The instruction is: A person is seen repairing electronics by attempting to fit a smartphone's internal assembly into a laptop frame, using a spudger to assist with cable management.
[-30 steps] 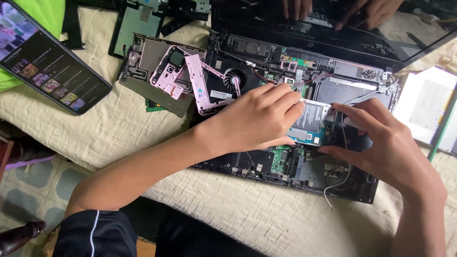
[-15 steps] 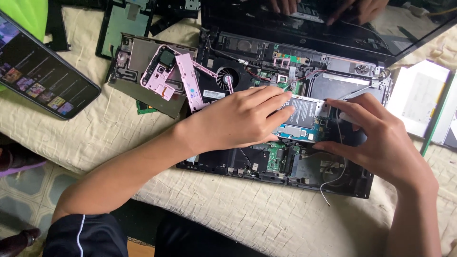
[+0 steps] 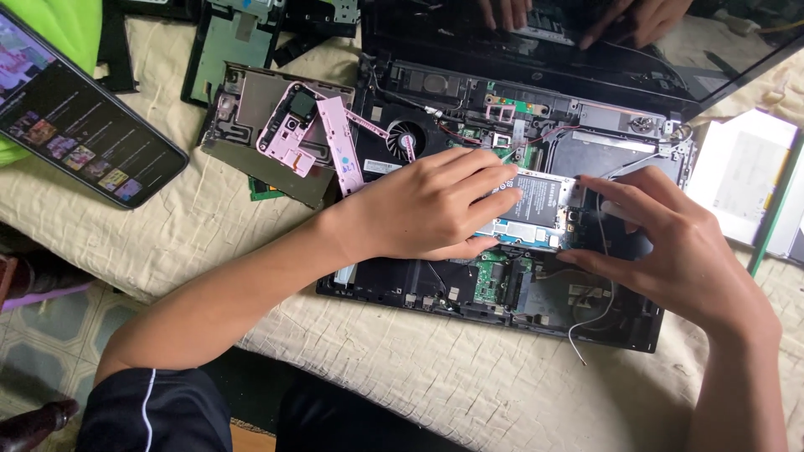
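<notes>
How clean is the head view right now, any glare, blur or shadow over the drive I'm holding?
Head view: soft, even daylight, hands and the drive sharp. The left hand covers the drive's left part and the right hand its right edge. Glare washes out the white optical drive at right; the laptop screen mirrors both hands. The phone at left looks softer.

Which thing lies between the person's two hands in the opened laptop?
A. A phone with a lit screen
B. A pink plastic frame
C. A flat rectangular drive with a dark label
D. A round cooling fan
C: the left hand and the right hand close on the flat rectangular drive from either side, while the fan sits further up in the laptop base.
</notes>
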